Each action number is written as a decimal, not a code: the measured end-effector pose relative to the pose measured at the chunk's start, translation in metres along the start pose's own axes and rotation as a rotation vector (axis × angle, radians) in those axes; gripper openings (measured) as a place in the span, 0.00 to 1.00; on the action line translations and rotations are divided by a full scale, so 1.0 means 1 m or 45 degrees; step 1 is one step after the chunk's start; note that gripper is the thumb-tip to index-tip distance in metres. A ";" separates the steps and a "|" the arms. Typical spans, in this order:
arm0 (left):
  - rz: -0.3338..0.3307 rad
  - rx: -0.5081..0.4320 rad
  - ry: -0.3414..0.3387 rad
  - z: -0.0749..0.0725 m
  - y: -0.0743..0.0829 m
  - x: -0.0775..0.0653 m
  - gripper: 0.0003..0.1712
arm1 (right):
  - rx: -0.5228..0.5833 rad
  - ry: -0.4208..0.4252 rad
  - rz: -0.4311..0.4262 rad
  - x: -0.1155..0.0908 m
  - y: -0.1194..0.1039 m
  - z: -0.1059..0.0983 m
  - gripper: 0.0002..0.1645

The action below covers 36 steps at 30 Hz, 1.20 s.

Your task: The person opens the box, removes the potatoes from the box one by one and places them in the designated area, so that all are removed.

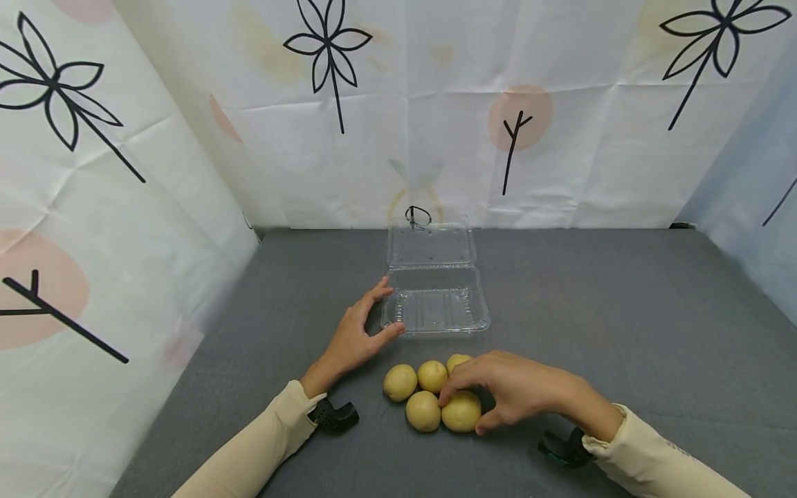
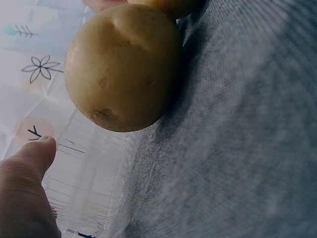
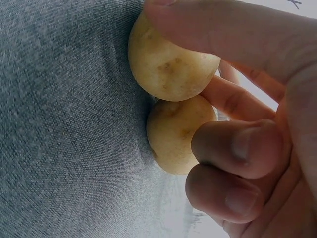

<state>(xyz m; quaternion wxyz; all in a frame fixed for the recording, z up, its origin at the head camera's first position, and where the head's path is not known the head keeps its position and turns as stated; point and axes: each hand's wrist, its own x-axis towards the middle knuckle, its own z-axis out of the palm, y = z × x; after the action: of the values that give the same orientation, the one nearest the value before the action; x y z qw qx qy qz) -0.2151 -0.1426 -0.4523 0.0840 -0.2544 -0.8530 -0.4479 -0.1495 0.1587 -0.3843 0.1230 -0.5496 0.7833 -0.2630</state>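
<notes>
Several yellow potatoes lie in a close cluster on the grey cloth. My right hand [image 1: 517, 389] grips the front right potato [image 1: 461, 415], thumb on its right side and a finger at its upper left. In the right wrist view that potato [image 3: 168, 69] sits under the thumb, with a second potato [image 3: 176, 134] behind it. A clear plastic clamshell box [image 1: 436, 315] stands beyond the cluster, lid folded back. At its left side my left hand [image 1: 355, 335] spreads thumb and fingers, touching or close to the rim. A potato [image 2: 124, 69] looms large in the left wrist view.
Grey cloth [image 1: 591, 311] covers the table. White printed sheets [image 1: 436, 138] hang behind and along both sides. A thin black loop [image 1: 418, 216] shows just behind the box lid. Dark wrist mounts [image 1: 336, 417] sit at both cuffs.
</notes>
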 end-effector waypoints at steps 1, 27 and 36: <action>-0.002 -0.002 -0.002 0.000 0.000 0.000 0.39 | 0.000 0.001 -0.002 0.000 0.000 0.000 0.35; 0.008 0.009 -0.005 0.001 -0.003 -0.002 0.39 | 0.215 0.360 0.029 -0.010 0.004 -0.029 0.15; 0.005 0.007 -0.030 0.001 -0.002 0.000 0.39 | 0.018 0.830 0.237 -0.031 0.039 -0.046 0.21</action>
<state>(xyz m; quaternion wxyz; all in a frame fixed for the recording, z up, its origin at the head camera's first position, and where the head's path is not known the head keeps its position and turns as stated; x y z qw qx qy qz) -0.2159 -0.1433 -0.4547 0.0755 -0.2610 -0.8547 -0.4423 -0.1917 0.2102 -0.3702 -0.1068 -0.3620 0.8264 -0.4179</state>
